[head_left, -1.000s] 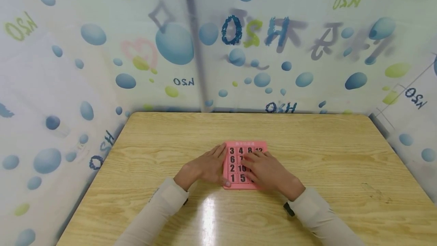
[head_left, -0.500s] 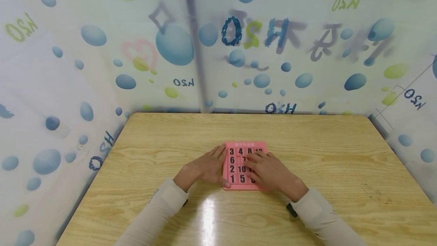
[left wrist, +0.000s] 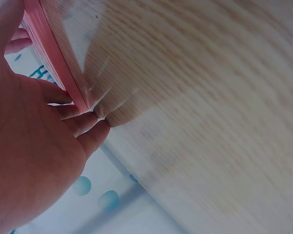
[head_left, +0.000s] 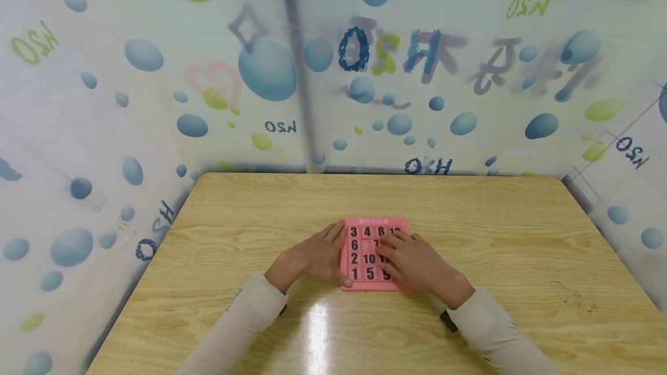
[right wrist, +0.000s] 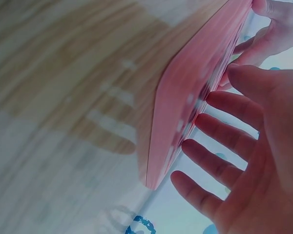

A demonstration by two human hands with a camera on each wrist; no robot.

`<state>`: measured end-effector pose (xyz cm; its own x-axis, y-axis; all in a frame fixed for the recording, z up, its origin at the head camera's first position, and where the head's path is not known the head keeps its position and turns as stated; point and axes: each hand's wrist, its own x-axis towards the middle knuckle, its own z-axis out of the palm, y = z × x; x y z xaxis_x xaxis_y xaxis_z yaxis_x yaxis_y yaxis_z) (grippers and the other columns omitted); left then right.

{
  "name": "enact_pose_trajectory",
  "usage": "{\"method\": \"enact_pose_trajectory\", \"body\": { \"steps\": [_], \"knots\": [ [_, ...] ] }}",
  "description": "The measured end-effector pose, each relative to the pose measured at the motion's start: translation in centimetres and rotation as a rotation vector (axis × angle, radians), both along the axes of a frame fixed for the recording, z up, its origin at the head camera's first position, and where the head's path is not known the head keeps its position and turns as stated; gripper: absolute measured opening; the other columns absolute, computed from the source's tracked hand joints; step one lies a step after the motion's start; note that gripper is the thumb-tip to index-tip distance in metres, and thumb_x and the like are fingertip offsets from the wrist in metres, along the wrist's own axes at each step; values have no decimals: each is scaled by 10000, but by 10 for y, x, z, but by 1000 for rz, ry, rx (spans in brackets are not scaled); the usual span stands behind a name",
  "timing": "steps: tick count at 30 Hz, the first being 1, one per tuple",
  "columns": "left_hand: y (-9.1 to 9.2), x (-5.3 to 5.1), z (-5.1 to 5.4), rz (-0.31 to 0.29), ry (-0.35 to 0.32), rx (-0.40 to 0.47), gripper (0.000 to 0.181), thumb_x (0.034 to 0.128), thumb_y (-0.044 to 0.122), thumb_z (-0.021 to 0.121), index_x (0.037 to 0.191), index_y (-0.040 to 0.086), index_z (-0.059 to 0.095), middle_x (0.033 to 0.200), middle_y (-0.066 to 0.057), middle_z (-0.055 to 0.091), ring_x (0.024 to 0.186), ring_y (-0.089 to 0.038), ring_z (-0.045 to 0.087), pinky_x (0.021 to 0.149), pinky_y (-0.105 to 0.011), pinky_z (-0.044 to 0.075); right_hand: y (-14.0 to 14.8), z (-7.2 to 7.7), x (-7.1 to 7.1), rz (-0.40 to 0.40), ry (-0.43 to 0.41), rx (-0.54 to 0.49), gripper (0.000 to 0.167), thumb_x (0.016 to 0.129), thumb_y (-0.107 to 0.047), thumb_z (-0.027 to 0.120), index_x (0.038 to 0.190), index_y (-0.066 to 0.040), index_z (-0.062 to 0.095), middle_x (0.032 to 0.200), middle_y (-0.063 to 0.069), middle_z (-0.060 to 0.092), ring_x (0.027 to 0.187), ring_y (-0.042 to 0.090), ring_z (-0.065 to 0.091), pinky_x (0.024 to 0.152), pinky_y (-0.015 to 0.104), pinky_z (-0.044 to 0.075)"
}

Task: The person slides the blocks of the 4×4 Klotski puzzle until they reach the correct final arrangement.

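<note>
A pink number puzzle [head_left: 373,286] with black-numbered tiles lies flat on the table. At its left edge rests the left hand [head_left: 322,255], fingers extended along the side and thumb at the lower left corner. The right hand [head_left: 419,262] lies over the right part, its fingertips on the tiles near the 7, covering several of them. A gap shows between the 6 and the 7. In the left wrist view, the fingers of the left hand [left wrist: 39,131] touch the pink frame [left wrist: 53,53]. The right wrist view shows the right hand [right wrist: 254,141] with spread fingers over the puzzle [right wrist: 178,102].
The light wooden table [head_left: 250,207] extends around the puzzle on all sides. Behind it and at both sides hangs a pale curtain [head_left: 333,103] with blue and green drops and lettering.
The 7 tile has slid right, away from the 6, and a gap has appeared between them. The right hand has shifted slightly right with it; the left hand has stayed in place.
</note>
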<state>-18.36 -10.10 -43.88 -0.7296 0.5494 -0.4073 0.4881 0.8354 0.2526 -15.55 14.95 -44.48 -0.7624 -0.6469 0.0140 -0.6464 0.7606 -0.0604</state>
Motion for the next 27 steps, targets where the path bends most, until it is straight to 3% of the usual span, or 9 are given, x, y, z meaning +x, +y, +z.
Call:
{"method": "enact_pose_trajectory", "body": {
  "steps": [27],
  "knots": [
    [-1, 0, -2, -7, 14, 3, 1203, 810, 715, 633, 1597, 65, -4, 1669, -89, -106, 1541, -284, -13, 1245, -415, 154, 5, -1, 1, -29, -1, -25, 373, 999, -360, 570, 1299, -160, 664, 1360, 71, 592, 1264, 302, 537, 988, 553, 484]
  ]
}}
